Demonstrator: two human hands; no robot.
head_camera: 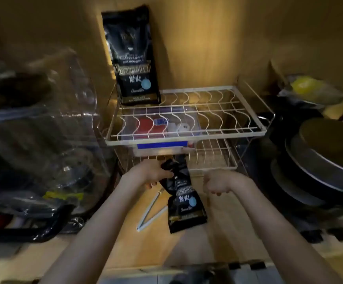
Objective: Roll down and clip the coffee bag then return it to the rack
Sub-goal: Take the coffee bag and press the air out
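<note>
A black coffee bag (184, 198) stands tilted on the wooden floor in front of the white wire rack (187, 138). My left hand (148, 173) grips its crumpled top. My right hand (217, 182) hovers just right of the bag, fingers curled in, holding nothing. A long white bag clip (152, 212) lies open on the wood to the left of the bag, below my left hand. A second, taller black coffee bag (133, 58) stands upright at the back left corner of the rack's top shelf.
Under the top shelf sits a clear box (160, 128) with red and white items. Clear plastic containers (43, 124) crowd the left. Stacked dark pans (320, 167) fill the right, with a yellow item (305, 85) behind them.
</note>
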